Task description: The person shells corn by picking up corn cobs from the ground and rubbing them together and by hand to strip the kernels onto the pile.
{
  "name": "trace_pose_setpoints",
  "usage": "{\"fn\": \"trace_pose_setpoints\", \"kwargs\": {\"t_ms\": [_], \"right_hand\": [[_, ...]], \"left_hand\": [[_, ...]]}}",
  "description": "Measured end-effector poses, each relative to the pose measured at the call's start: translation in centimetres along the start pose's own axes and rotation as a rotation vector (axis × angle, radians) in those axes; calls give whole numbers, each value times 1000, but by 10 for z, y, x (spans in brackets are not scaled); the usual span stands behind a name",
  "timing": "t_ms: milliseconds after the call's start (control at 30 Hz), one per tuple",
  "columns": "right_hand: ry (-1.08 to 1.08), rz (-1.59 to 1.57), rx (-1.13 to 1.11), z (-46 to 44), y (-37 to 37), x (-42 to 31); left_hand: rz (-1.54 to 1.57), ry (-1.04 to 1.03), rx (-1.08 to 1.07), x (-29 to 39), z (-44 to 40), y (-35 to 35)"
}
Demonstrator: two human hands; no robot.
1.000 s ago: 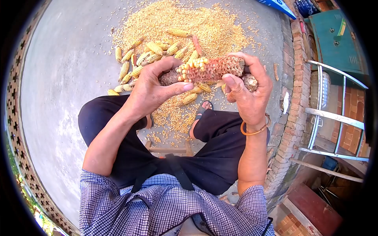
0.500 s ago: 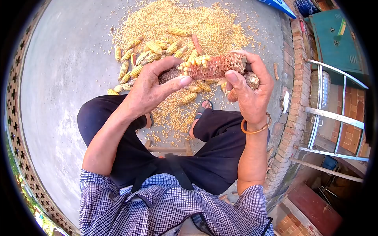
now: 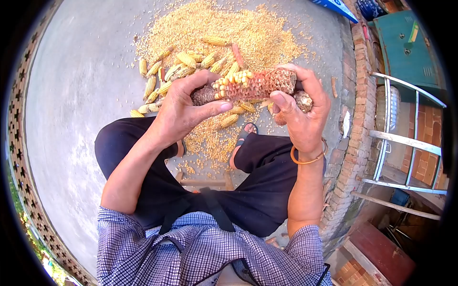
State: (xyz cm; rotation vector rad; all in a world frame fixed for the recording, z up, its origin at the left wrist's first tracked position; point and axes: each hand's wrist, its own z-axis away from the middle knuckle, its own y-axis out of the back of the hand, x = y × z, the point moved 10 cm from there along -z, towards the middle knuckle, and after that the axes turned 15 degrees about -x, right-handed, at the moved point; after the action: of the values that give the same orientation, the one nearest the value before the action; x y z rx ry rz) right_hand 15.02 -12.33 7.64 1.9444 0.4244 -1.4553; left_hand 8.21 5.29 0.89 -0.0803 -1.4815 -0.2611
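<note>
Grey floor [image 3: 71, 119] spreads behind; left hand [image 3: 175, 114] grasps dark cob [image 3: 203, 96], right hand [image 3: 305, 119] grasps half-bare cob [image 3: 267, 85]; thumb pressure should go close beside the yellow kernels [image 3: 241, 78].

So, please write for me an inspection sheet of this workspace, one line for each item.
Surface: grey ground, loose kernels scattered on it.
Job's things: mostly stripped cob, some yellow kernels remaining; kernel heap and yellow ears on the ground.
Clutter: reddish cob beside the ears; white scrap near the brick edging.
Hands: left hand and right hand grip the stripped cob; another cob end shows at the right.
Cables: nothing seen.
Surroundings: metal frame, green cabinet.
</note>
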Motion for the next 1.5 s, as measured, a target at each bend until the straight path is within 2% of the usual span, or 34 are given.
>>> {"fn": "trace_pose_setpoints", "kwargs": {"t_ms": [133,233,400,733,800,900,1100,1200,1300,1400,1500], "right_hand": [[23,59,-21,-1,3,-3],[-4,-96,-27,-3,-2,-1],[18,-124,-19,-3,-2,-1],[-10,-237,-35,-2,-5,0],[34,-161,-66,-4,-6,-5],[63,-116,-100,-4,-10,-7],[90,-151,-115,-5,-13,-11],[135,-135,-76,-5,-19,-11],[131,-123,-47,-3,-21,-11],[160,-31,-14,-3,-21,-12],[164,20,-7,-2,-22,-12]], "left_hand": [[-163,-70,20,14,2,0],[-300,-135,80,22,5,4],[-514,-266,156,46,10,9],[-557,-317,132,51,11,4],[-556,-348,120,51,10,1],[-432,-226,58,40,5,-2],[-412,-215,29,35,5,-4],[-508,-340,87,44,8,-5],[-561,-354,113,48,10,-4],[-525,-229,62,42,8,-5],[-536,-218,59,40,9,-6]]}}
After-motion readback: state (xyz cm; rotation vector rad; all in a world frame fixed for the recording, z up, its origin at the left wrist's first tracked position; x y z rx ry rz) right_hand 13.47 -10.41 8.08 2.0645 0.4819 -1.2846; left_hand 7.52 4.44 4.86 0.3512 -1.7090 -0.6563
